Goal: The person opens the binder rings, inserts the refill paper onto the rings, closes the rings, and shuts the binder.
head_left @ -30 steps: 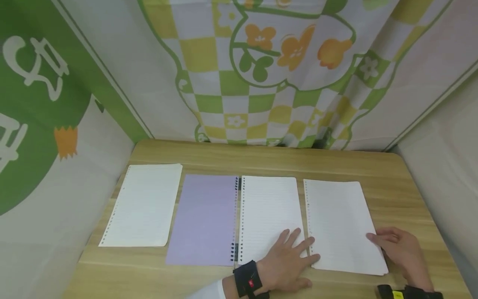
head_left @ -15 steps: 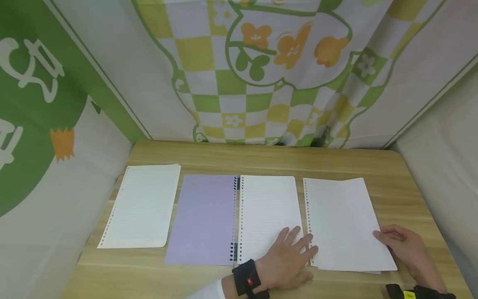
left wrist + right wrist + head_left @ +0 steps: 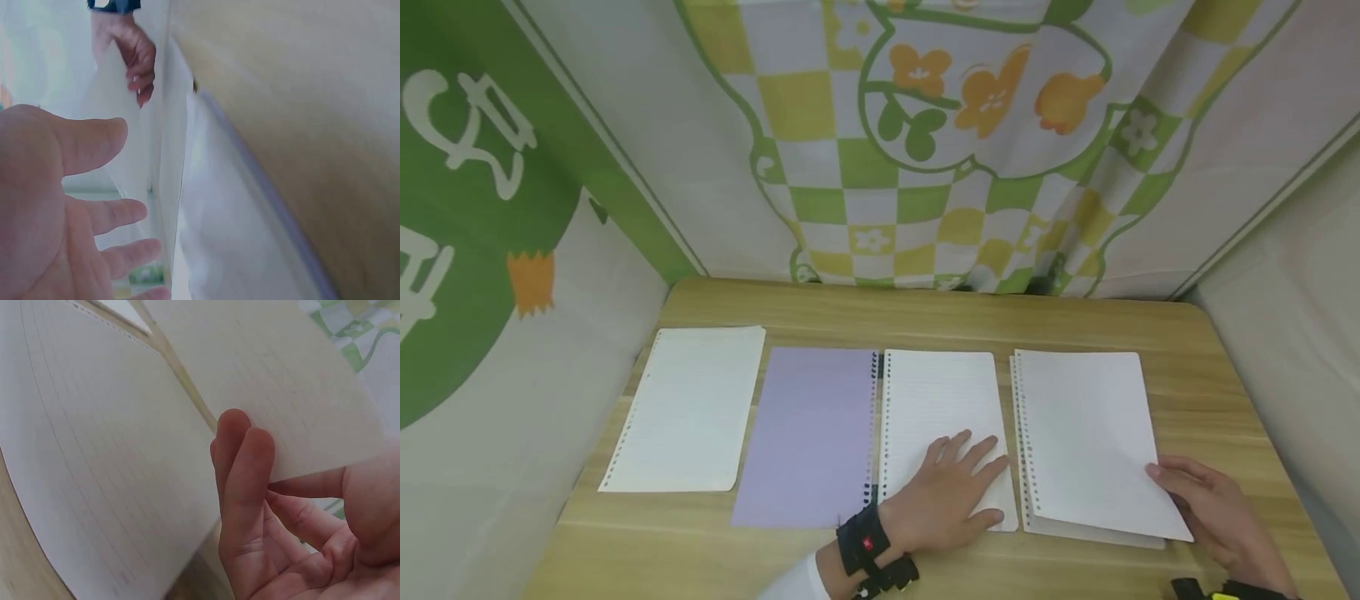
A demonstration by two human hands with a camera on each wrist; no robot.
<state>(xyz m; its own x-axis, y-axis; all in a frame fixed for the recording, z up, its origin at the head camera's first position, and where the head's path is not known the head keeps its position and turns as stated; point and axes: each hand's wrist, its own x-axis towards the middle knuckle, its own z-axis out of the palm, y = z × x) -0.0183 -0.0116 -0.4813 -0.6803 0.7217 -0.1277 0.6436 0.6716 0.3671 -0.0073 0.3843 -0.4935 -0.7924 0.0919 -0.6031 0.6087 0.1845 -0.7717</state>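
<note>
My right hand pinches the right edge of a loose-leaf sheet with punched holes along its left side. In the right wrist view, thumb and fingers grip this sheet, raised above another lined sheet. It sits slightly askew over a stack of sheets. My left hand, fingers spread, is over the lower part of a lined page in the open loose-leaf notebook. Its purple cover lies to the left. In the left wrist view, the left hand shows straight, spread fingers.
Another stack of punched white sheets lies at the left of the wooden table. A patterned curtain hangs behind the table's far edge. Pale fabric walls stand on both sides.
The right hand has lifted the top sheet and shifted it right, leaving the sheets beneath showing at the left and bottom edges. My left hand has moved left, off the right stack's edge.
</note>
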